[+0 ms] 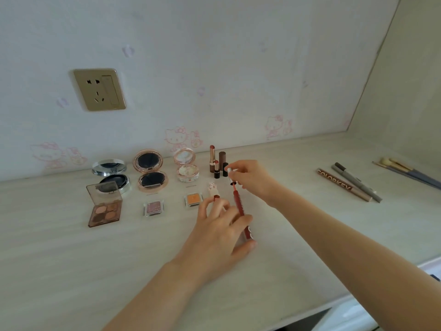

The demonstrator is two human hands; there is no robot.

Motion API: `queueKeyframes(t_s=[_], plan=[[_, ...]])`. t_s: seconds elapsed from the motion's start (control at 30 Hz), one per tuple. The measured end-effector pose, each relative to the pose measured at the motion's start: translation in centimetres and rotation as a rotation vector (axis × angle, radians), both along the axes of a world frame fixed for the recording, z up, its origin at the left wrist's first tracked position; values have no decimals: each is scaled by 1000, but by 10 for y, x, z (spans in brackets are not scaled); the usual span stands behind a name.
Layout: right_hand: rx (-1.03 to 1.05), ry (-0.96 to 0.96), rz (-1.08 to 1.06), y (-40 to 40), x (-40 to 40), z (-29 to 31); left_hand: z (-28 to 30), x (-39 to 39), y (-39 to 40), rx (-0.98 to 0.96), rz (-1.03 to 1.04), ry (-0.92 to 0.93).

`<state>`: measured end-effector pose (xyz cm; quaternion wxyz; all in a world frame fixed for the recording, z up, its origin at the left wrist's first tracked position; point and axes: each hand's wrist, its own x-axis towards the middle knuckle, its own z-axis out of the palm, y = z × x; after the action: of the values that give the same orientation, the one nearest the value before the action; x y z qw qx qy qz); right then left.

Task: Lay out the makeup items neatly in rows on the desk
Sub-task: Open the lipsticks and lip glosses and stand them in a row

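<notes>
L hand [216,232] grips long red lip-gloss tube [242,215] above pale wood-grain worktop [298,235]; R hand [253,179] pinches its silver-capped wand [231,175], pulled partway out.

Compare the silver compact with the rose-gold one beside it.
The silver compact has a plain chrome rim; the rose-gold compact has an ornate pinkish rim. The silver one's lid tilts lower; the rose-gold one's stands nearly upright. Both are round, open, with dark insides, in the back row.

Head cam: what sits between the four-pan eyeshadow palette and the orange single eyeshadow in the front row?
One pink glitter single eyeshadow sits between the four-pan eyeshadow palette and the orange single eyeshadow; bare desk either side.
</notes>
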<state>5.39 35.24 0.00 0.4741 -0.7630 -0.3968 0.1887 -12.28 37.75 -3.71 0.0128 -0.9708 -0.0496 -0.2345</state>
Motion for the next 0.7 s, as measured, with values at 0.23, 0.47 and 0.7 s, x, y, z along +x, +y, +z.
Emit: queueKeyframes(t_s=[0.23, 0.47, 0.7], plan=[[-85, -32, 33, 19, -2, -5, 1, -3, 4, -7, 15, -30], [-150, -170, 37, 29, 3, -8, 2, -3, 6, -33, 23, -36], [-214, -286, 15, 34, 7, -17, 1, -3, 7, -70, 28, -7]])
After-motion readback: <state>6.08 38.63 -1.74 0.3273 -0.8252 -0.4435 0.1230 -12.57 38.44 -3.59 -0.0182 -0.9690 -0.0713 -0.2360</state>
